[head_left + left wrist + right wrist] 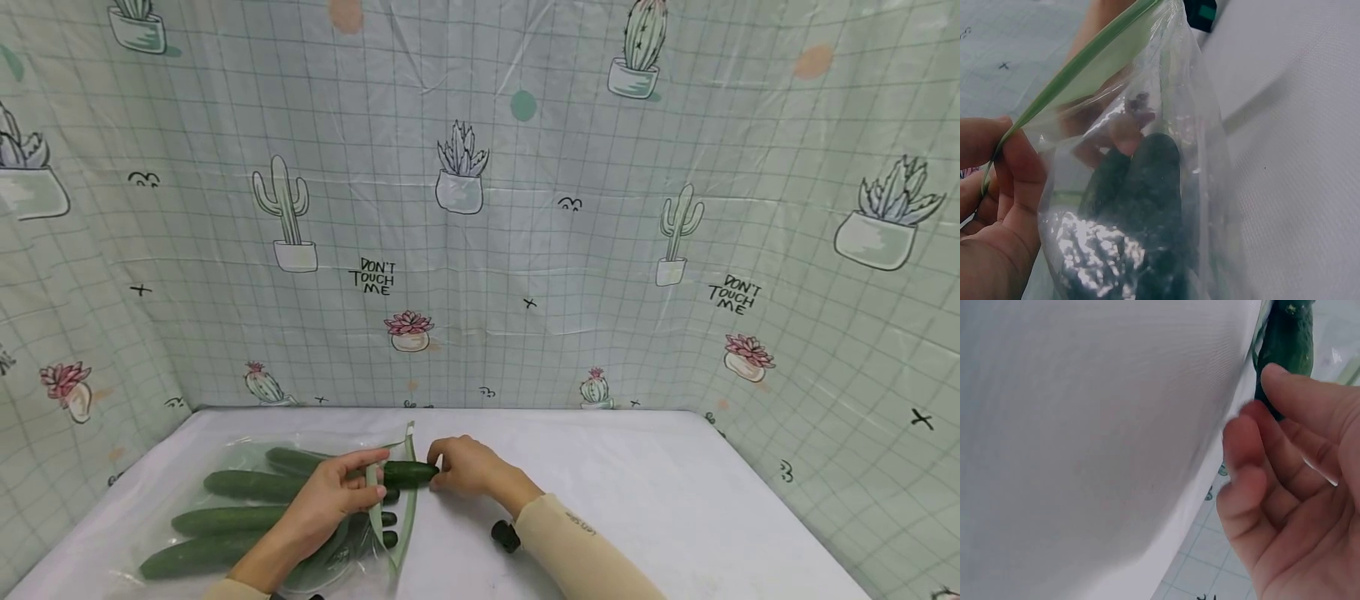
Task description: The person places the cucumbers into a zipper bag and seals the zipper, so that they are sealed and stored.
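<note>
A clear zip bag (408, 521) with a green strip along its mouth lies on the left of the table, its mouth facing right. Several dark green cucumbers (228, 521) lie inside it side by side. My left hand (322, 504) pinches the green edge of the mouth between thumb and fingers and holds it raised, as the left wrist view also shows. One cucumber (407, 474) pokes out through the mouth. My right hand (471, 468) pinches its outer end, thumb against the dark skin (1288, 347) in the right wrist view. Its inner part is hidden by my left hand.
A white cloth covers the table (637, 483). Behind it and along both sides hangs a sheet (480, 317) printed with cacti and a grid. A small black device (506, 536) sits at my right wrist.
</note>
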A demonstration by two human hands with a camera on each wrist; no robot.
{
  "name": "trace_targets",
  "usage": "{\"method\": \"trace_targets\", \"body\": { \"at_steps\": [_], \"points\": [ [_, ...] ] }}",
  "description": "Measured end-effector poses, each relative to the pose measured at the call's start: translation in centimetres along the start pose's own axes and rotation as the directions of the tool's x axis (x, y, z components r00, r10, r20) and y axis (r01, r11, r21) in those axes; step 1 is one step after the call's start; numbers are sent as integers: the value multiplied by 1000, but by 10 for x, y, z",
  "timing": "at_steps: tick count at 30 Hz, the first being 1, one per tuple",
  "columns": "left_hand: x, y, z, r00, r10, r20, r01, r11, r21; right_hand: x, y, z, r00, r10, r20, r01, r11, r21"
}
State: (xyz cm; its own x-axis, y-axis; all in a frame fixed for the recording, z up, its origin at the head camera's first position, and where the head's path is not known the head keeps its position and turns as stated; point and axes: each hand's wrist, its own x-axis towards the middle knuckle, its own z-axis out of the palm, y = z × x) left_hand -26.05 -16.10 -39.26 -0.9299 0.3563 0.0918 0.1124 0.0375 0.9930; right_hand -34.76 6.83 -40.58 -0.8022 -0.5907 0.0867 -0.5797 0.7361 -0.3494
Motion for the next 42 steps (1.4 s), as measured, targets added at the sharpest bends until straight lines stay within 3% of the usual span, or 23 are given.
{"method": "trace_targets", "body": {
  "at_steps": [9, 16, 26, 33, 42],
  "points": [
    [0, 0, -1, 1000, -20, -5, 20, 1000, -1, 2, -5, 0, 1000, -12, -19, 15, 990, 141],
    [0, 1, -1, 1000, 4, 0, -4, 1000, -1, 5, -16, -2, 999, -53, -2, 52, 978, 203],
    [0, 1, -1, 1000, 21, 5, -21, 1000, 0, 9, -26, 4, 992, -118, 49, 104, 970, 222],
    [-1, 2, -1, 1000, 19, -1, -19, 1000, 0, 13, -27, 9, 985, -162, 62, 150, 975, 166],
    [-1, 1, 0, 1000, 27, -7, -27, 1000, -10, 13, -29, 12, 985, -147, 95, 130, 978, 165]
  ]
}}
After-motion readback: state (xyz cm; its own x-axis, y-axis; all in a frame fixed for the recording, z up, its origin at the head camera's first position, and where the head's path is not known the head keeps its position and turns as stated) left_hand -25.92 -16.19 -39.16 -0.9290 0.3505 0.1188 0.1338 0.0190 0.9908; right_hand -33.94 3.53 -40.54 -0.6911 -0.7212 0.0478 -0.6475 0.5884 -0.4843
